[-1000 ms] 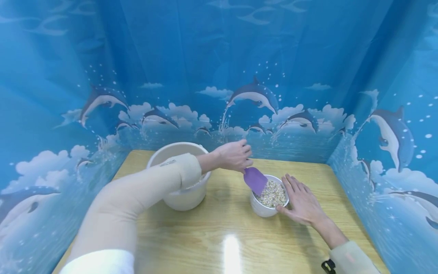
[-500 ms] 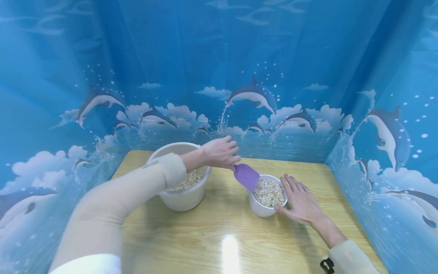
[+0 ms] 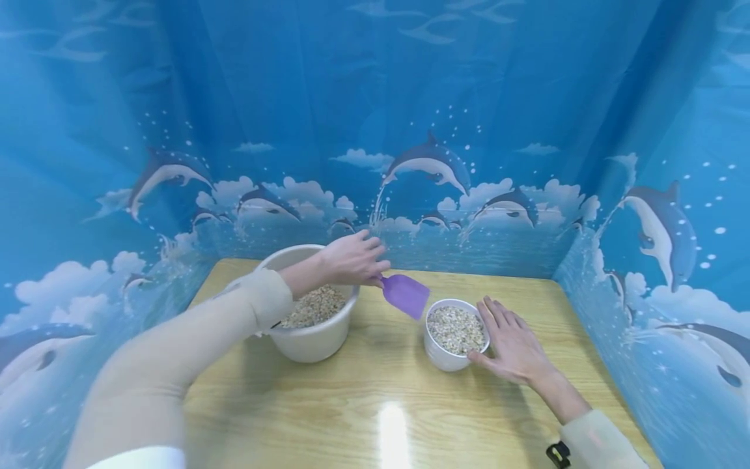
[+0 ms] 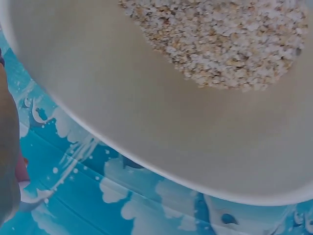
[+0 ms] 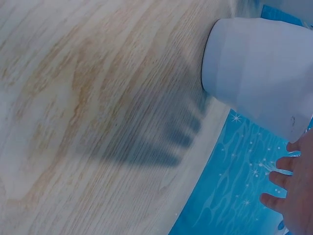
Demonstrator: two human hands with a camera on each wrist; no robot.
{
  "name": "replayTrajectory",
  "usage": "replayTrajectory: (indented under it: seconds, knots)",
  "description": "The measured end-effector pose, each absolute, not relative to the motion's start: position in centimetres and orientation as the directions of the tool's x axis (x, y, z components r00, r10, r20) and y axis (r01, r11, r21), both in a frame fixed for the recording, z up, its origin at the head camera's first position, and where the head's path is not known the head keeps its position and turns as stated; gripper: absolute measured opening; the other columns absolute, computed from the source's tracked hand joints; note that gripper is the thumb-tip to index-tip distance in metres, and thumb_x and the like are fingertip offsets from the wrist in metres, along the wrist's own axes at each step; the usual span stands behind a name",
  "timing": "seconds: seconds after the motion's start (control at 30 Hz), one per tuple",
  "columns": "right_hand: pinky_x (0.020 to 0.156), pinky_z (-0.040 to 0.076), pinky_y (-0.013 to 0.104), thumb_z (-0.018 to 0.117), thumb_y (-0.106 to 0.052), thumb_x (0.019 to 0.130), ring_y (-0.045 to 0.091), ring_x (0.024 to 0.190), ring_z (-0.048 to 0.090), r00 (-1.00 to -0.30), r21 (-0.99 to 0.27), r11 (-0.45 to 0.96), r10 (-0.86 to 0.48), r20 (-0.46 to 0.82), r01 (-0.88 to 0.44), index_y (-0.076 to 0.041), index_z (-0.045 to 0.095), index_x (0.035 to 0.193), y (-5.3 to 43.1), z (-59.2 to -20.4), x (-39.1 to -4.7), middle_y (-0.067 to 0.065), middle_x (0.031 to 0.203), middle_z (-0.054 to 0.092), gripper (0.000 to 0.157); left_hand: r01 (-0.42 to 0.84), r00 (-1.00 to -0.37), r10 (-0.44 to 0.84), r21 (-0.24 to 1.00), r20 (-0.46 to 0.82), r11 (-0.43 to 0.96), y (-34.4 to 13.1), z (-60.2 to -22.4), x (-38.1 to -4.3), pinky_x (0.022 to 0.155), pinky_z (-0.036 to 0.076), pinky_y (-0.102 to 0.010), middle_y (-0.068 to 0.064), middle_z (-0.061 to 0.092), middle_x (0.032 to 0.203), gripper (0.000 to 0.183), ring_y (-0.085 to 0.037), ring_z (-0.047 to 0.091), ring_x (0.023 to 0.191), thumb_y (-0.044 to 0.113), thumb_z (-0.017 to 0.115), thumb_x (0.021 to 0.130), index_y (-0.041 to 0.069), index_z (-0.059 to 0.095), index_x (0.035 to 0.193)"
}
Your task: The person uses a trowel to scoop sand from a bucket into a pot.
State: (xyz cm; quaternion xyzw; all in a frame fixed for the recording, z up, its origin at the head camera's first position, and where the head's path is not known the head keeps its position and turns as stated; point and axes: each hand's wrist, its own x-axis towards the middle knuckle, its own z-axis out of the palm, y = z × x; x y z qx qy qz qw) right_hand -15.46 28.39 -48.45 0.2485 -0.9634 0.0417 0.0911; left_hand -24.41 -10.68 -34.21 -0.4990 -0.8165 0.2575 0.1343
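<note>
L hand pinches purple scoop btwn bucket & bowl; R hand spread flat against bowl.

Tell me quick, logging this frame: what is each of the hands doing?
Left hand: closed, holding the purple scoop.
Right hand: open, fingers straight against the small bowl.

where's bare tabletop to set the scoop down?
Widest bare patch: near edge of the table, in front of the bucket and bowl. Some behind the bowl. Crowded mid-table: purple scoop in the left hand, right hand at the bowl.
</note>
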Motion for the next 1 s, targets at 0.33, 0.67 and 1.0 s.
replayTrajectory:
  seconds: [0.33,0.67,1.0]
  knots:
    - [0.118,0.038,0.071,0.064,-0.068,0.091,0.052,0.152,0.037,-0.859,-0.033,0.873,-0.471,0.2,-0.486,0.004,0.029,0.162,27.5,-48.0,-15.6,0.03,0.169,0.029,0.107,0.741,-0.499,0.865,-0.492,0.055,0.458,-13.8,-34.6,-24.1,0.087,0.052,-0.04,-0.003,0.07,0.107,0.043,-0.023,0.063,0.1,0.06,0.047,0.107,0.019,0.062,0.109]
    - [0.12,0.035,0.07,0.064,-0.07,0.09,0.049,0.156,0.033,-0.858,-0.051,0.868,-0.477,0.19,-0.493,-0.001,0.026,0.164,25.8,-47.5,-15.8,0.027,0.172,0.025,0.108,0.718,-0.549,0.831,-0.457,0.091,0.525,-16.4,-34.4,-23.2,0.087,0.054,-0.043,-0.004,0.067,0.102,0.037,-0.024,0.062,0.096,0.051,0.051,0.109,0.016,0.061,0.109]
    - [0.122,0.034,0.068,0.064,-0.071,0.09,0.048,0.156,0.034,-0.838,-0.04,0.855,-0.497,0.226,-0.518,-0.002,0.026,0.165,23.3,-46.4,-15.5,0.026,0.172,0.026,0.109,0.677,-0.596,0.789,-0.432,0.152,0.595,-19.1,-34.5,-22.4,0.083,0.053,-0.041,-0.004,0.066,0.096,0.036,-0.023,0.061,0.091,0.051,0.056,0.106,0.016,0.062,0.106]
